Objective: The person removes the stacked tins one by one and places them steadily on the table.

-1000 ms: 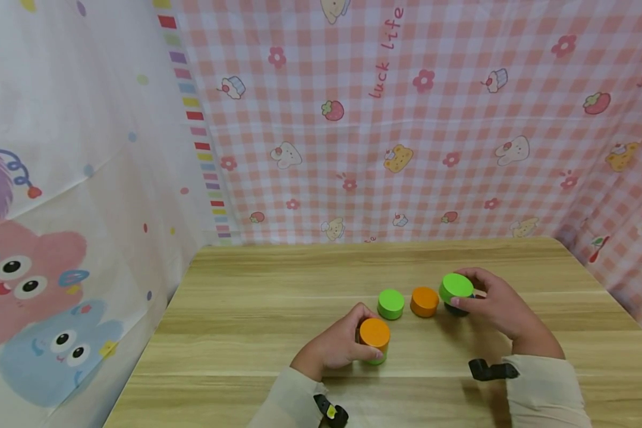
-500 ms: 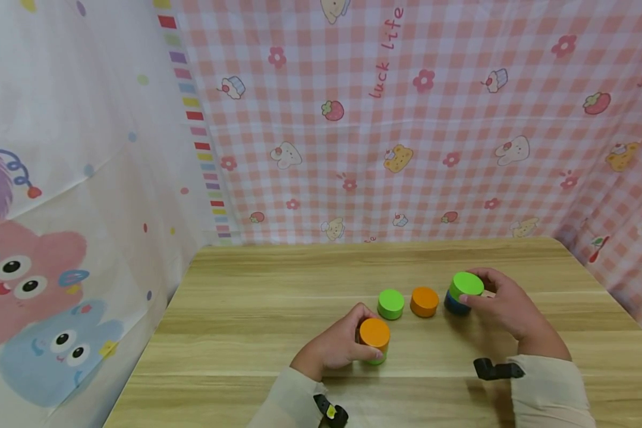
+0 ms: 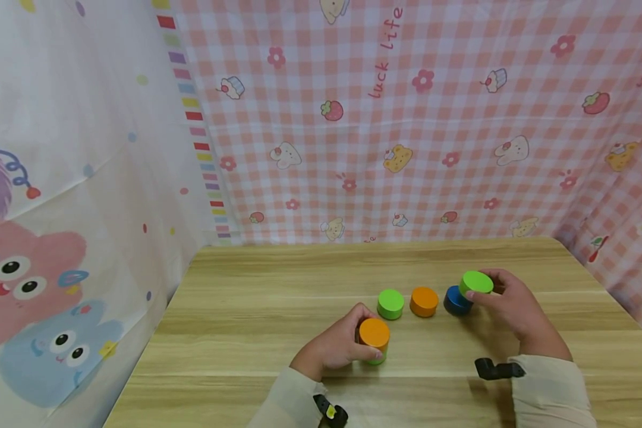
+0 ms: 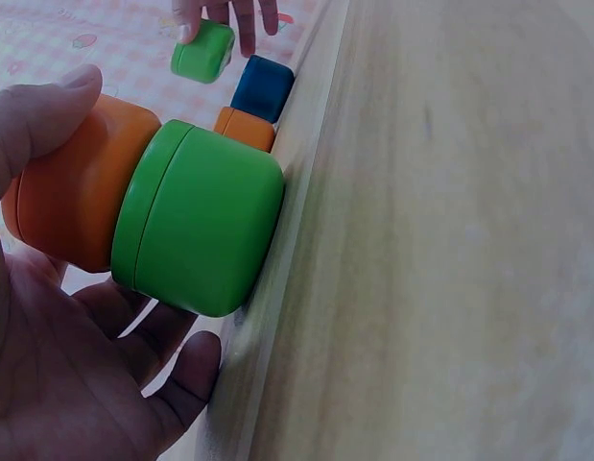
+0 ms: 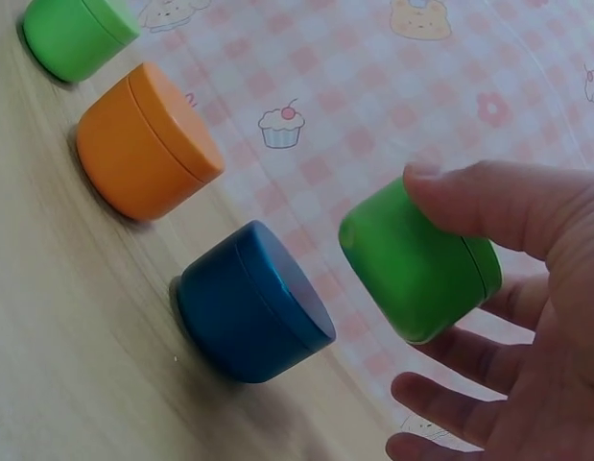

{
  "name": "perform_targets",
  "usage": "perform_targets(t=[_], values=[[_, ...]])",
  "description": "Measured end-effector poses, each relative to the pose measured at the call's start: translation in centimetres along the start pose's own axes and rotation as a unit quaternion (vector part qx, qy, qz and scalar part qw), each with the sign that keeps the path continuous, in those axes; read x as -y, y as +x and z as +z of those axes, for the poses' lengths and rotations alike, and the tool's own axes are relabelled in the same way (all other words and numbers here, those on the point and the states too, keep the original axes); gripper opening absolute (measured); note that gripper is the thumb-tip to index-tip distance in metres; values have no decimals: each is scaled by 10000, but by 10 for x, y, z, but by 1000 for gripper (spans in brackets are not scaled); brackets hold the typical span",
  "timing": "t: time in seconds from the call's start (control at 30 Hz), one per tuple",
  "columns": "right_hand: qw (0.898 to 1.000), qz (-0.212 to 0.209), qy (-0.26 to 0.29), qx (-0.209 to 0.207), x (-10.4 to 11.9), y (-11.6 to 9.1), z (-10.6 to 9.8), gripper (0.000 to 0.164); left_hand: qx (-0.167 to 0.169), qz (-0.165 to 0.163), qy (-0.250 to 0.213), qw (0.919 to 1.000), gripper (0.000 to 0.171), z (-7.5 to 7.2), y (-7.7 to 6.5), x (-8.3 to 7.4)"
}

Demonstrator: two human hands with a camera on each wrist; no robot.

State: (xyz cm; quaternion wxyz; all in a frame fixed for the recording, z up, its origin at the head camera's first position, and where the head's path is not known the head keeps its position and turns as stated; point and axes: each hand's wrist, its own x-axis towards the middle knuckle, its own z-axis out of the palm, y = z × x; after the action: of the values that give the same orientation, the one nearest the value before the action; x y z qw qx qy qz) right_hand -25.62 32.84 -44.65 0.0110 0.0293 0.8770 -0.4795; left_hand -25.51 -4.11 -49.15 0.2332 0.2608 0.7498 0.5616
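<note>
My left hand (image 3: 338,343) grips a small round orange tin (image 3: 374,333), its thumb across the side. That tin sits on top of a green tin (image 4: 201,221), which stands on the table. Off to the right, my right hand (image 3: 515,304) pinches another green tin (image 3: 476,284) between thumb and fingers. This tin hangs apart from the dark blue tin (image 5: 249,303), above and to its right. The blue tin stands upright on the tabletop. Lid seams show on the tins in the wrist views.
An orange tin (image 3: 424,302) and a green tin (image 3: 390,304) stand in a row left of the blue one. The wooden table (image 3: 235,345) ends at a pink checked cloth (image 3: 310,137) behind. A white patterned cloth (image 3: 112,196) hangs at the left.
My right hand has moved right with the green tin, from over the blue tin to its upper right, uncovering more of the blue one. The left hand and its stack keep still.
</note>
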Motion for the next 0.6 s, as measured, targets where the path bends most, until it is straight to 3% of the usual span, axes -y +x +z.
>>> perform_targets(t=[0.33,0.6], values=[[9978,387,-68,-533,-12,2,-2,77,-33,-16,-8,10000,51,1,0,1],[9948,743,-84,-690,-18,2,-5,83,-21,-5,0,10000,51,1,0,0]])
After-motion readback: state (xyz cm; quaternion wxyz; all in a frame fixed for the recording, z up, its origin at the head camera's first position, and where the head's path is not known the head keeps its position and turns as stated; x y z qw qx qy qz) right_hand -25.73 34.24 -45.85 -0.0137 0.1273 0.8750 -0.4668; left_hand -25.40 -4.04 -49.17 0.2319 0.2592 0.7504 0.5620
